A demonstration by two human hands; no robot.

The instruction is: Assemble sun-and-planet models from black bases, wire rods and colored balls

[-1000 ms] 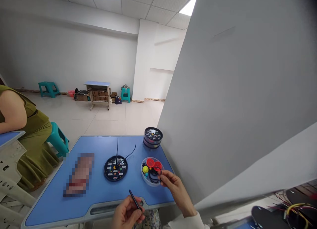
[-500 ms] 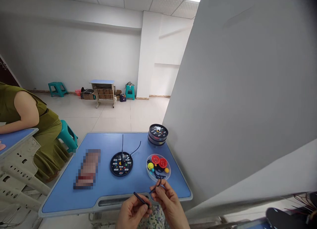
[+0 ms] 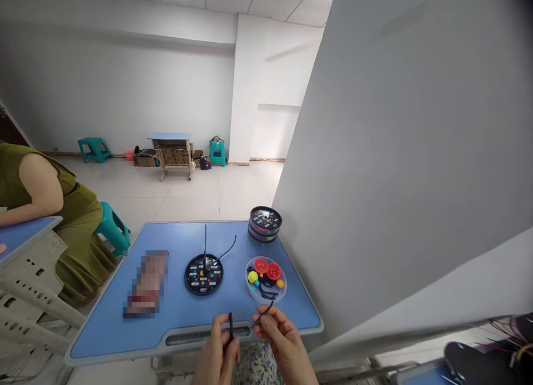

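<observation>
Near the front edge of the blue desk (image 3: pixel 166 229), my left hand (image 3: pixel 219 349) grips a short black rod (image 3: pixel 231 324), held almost upright. My right hand (image 3: pixel 280 338) pinches a thin, bent black piece (image 3: pixel 266 312) just to its right. Beyond the right hand lies a clear round tray (image 3: pixel 249 292) with red cups (image 3: pixel 273 271), a yellow-green ball (image 3: pixel 252 277), an orange ball and black pieces. A round black base (image 3: pixel 204 289) with printed labels stands mid-desk, two thin black rods (image 3: pixel 205 241) rising from it.
Stacked round containers (image 3: pixel 265 225) stand at the desk's back right. A blurred flat item (image 3: pixel 147 285) lies on the left. Along the right side runs a grey wall (image 3: pixel 395 152). At the left, a person in green (image 3: pixel 79 207) sits on a teal stool (image 3: pixel 114 229).
The rod in my left hand has turned from slanted to nearly upright, and the left fingers have shifted. The piece in my right hand has tilted slightly, still pinched.
</observation>
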